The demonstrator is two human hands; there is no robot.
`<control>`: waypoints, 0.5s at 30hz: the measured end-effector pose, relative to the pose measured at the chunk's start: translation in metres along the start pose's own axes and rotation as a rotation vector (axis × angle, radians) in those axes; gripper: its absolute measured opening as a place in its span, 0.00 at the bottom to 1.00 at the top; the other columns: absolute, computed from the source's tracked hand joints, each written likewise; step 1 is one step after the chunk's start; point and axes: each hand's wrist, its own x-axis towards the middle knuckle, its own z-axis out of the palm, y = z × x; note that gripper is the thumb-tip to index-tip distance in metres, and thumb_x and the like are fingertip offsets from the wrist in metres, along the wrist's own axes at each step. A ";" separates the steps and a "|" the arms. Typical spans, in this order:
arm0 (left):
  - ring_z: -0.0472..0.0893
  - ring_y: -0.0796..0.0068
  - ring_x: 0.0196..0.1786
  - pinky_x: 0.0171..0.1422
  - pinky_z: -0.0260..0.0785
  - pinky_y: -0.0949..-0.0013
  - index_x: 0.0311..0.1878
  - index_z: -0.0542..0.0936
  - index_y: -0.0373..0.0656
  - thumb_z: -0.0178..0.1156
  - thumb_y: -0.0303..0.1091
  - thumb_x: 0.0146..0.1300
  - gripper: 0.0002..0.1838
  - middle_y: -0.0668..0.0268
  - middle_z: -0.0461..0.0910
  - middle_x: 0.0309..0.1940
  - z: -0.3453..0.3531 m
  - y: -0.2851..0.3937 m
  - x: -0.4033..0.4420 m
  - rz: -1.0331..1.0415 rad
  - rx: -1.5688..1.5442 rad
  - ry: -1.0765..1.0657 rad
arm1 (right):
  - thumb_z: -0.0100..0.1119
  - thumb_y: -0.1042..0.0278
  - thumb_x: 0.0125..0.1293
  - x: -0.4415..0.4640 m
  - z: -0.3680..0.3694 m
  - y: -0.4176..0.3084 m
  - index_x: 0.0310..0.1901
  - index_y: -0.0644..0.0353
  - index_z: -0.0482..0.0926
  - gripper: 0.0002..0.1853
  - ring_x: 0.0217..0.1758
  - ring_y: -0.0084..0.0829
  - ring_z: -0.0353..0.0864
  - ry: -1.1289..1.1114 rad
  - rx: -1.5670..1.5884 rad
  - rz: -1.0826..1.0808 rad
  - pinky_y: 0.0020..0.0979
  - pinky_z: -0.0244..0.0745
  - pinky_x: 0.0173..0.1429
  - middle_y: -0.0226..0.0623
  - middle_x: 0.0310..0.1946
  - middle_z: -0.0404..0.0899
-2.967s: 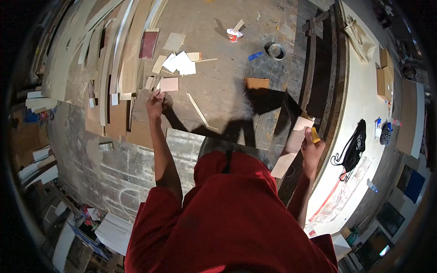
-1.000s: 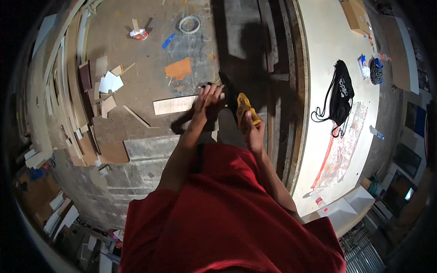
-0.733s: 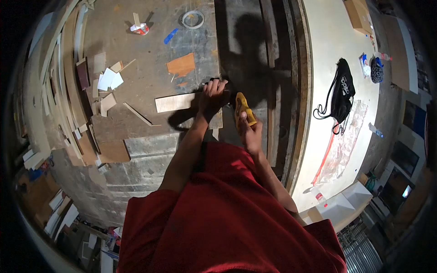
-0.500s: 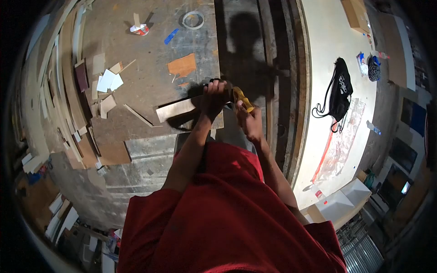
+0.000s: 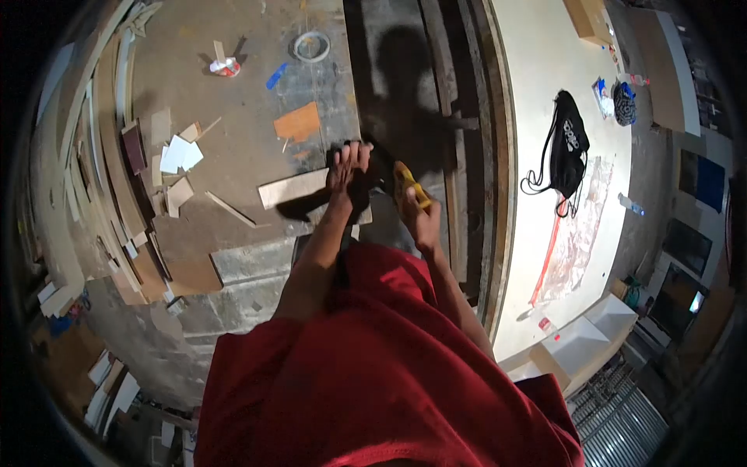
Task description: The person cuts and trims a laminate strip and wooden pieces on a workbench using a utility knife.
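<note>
A pale wooden board point(image 5: 289, 189) lies flat at the near right corner of the worktable point(image 5: 233, 156). My left hand point(image 5: 350, 165) presses down on the board close to the table's right edge, its fingers curled over it. Just past that edge, my right hand point(image 5: 421, 221) is closed round the yellow handle of a handsaw point(image 5: 408, 184). The saw's dark blade runs up and left toward the board's end. Deep shadow hides most of the blade, and I cannot tell whether it touches the wood.
On the worktable are an orange-brown offcut point(image 5: 297, 121), a tape roll point(image 5: 311, 47), a small can point(image 5: 224, 67), a thin wood strip point(image 5: 230, 208) and several scraps. Long boards point(image 5: 109, 156) line its left side. A black drawstring bag point(image 5: 569, 148) lies on the white panel at right.
My right hand has drawn the saw slightly down and back, away from my left hand, so more blade shows. My left hand stays on the board. The whole view has shifted a little.
</note>
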 end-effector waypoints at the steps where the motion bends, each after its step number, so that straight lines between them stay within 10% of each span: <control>1: 0.76 0.62 0.55 0.58 0.66 0.56 0.58 0.78 0.48 0.57 0.39 0.69 0.16 0.63 0.76 0.48 0.002 -0.002 0.004 0.004 0.090 -0.011 | 0.60 0.46 0.79 -0.001 -0.003 -0.004 0.35 0.53 0.75 0.20 0.21 0.11 0.61 0.035 -0.041 -0.032 0.23 0.54 0.24 0.15 0.21 0.67; 15: 0.75 0.59 0.59 0.64 0.66 0.53 0.58 0.78 0.51 0.61 0.45 0.69 0.18 0.63 0.75 0.51 0.012 -0.017 -0.001 -0.014 -0.083 -0.029 | 0.63 0.50 0.79 0.000 -0.021 -0.017 0.37 0.56 0.78 0.18 0.25 0.15 0.68 0.139 0.327 -0.007 0.24 0.65 0.28 0.20 0.25 0.71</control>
